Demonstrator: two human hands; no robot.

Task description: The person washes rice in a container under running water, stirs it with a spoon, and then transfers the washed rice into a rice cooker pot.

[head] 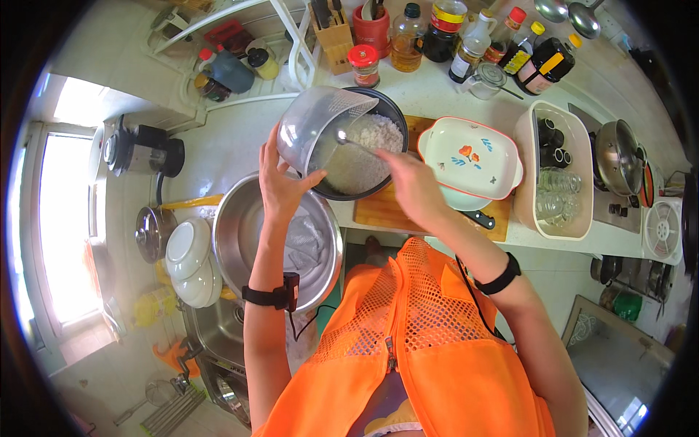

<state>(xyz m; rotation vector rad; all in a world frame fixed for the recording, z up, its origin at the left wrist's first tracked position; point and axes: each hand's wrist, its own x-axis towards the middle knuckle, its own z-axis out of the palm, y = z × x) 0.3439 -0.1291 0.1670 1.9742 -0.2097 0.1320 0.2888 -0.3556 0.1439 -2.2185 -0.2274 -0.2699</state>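
My left hand (284,188) grips a clear plastic washing bowl (299,131) with a perforated strainer side. The bowl is tipped over a dark round pot (402,114), its mouth facing right. White rice (381,132) shows there with cloudy water; how much lies in the bowl and how much in the pot, I cannot tell. In my right hand (416,188) is a metal spoon (357,145), its rounded end at the bowl's opening. Below my left hand stands a large steel basin (225,240) with a crumpled translucent item (303,240) inside.
Right of the pot, a floral baking dish (467,158) sits above a wooden cutting board (377,210), with a black-handled knife (479,219) beside it. A cream bin (525,180) holds glasses. Several bottles (407,41) line the back. Stacked white bowls (188,243) stand left of the basin.
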